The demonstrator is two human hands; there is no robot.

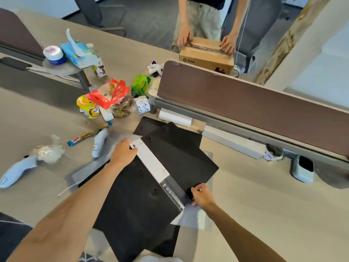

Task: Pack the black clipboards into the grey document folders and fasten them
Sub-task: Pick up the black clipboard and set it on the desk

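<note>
A stack of black clipboards lies askew on the desk in front of me. The nearest black board carries a long silver clip bar running diagonally across it. My left hand grips the far left end of that bar. My right hand pinches the near right end of the board and bar. A translucent grey document folder lies flat beneath the boards, showing at the right and left edges. Another black board pokes out at the back.
Snacks, jars and a red paper box crowd the desk to the left, with white controllers nearby. A brown desk divider runs across the right. Beyond it another person's hands rest on a cardboard box. A white roll lies by the divider.
</note>
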